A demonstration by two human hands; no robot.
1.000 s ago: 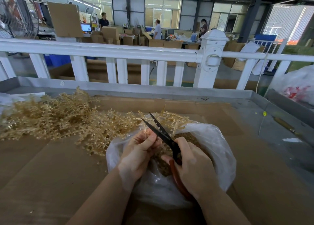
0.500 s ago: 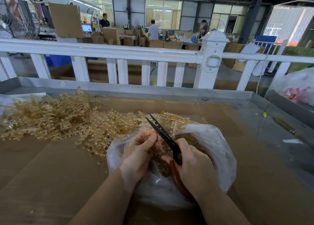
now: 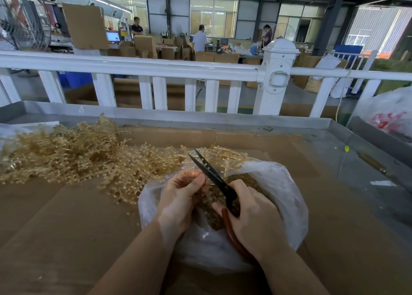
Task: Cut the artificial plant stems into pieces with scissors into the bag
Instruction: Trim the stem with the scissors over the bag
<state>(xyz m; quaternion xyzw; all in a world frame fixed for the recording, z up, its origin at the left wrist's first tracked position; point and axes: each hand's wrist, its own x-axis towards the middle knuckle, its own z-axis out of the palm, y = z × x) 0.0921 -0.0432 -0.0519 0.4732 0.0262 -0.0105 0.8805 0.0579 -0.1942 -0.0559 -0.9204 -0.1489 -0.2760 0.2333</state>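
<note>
Over the crinkled clear bag [image 3: 287,196], left hand [image 3: 178,201] pinches a beaded stem [image 3: 206,176]; right hand [image 3: 254,219] grips black-bladed scissors [image 3: 211,174].

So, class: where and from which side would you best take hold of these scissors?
Grip the scissors by the reddish handle loops, from the near side, as the right hand does. The open blades point away over the bag, towards the left hand, so the handles are the safe end.

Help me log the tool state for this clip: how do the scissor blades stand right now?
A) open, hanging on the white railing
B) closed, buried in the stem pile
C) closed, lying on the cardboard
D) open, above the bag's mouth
D: the scissors in the right hand show parted blades over the plastic bag.
</note>
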